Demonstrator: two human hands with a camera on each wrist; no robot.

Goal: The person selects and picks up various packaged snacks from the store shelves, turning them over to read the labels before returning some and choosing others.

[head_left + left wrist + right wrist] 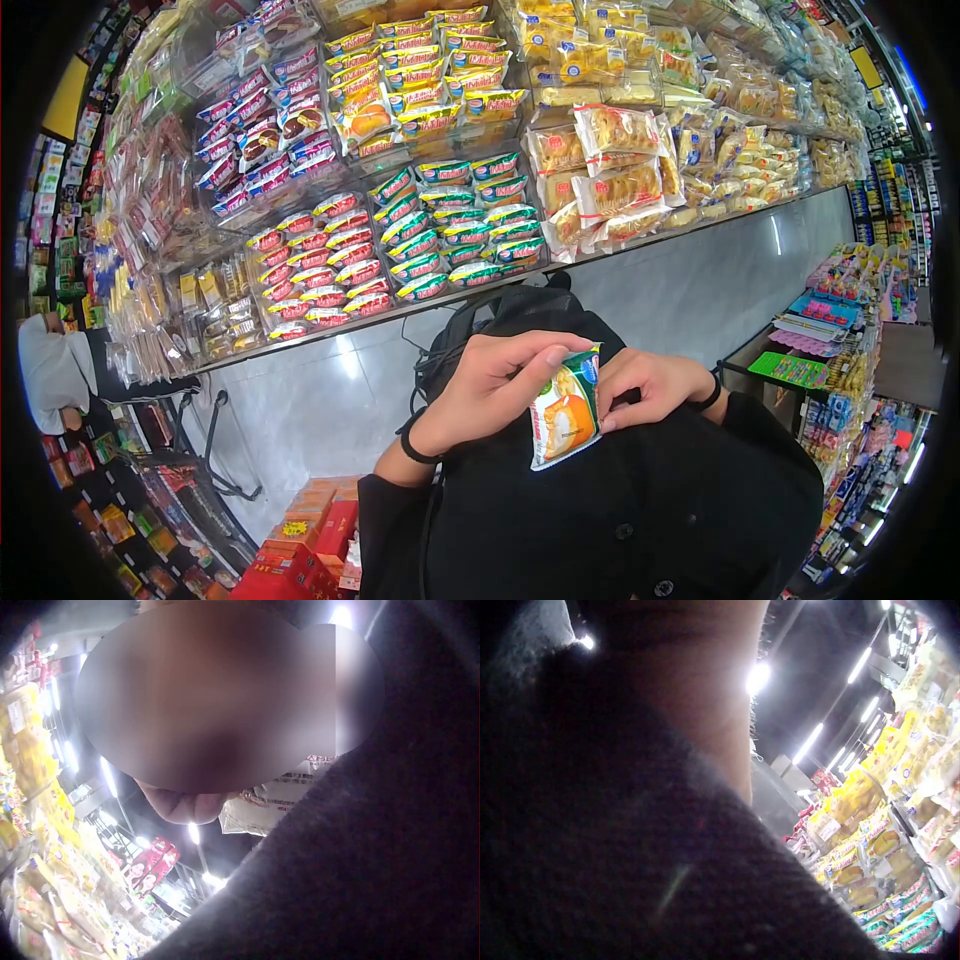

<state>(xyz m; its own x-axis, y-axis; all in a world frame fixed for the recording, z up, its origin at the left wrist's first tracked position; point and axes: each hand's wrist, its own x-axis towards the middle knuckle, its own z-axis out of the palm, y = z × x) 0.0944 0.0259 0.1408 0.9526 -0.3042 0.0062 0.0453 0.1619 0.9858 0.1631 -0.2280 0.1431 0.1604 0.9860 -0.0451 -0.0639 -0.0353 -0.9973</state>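
Observation:
In the head view a small wrapped pastry packet (565,418), green and white with an orange filled bun printed on it, stands tilted before the person's dark top. The left hand (500,375) grips its upper end, thumb and fingers along the top edge. From the other side the right hand (652,386) pinches the packet's right edge with thumb and curled fingers. The left wrist view shows some left fingers (184,806) beside the packet's pale printed back (274,802); a blur covers much there. Forearm and dark sleeve (630,825) fill most of the right wrist view.
A tiered shelf ahead carries green packets (465,235), red packets (325,260), yellow packets (430,75) and bread bags (620,190). Red boxes (300,545) stand low at the left front. At the left edge another person's arm (60,385) shows. Goods racks (850,350) line the right.

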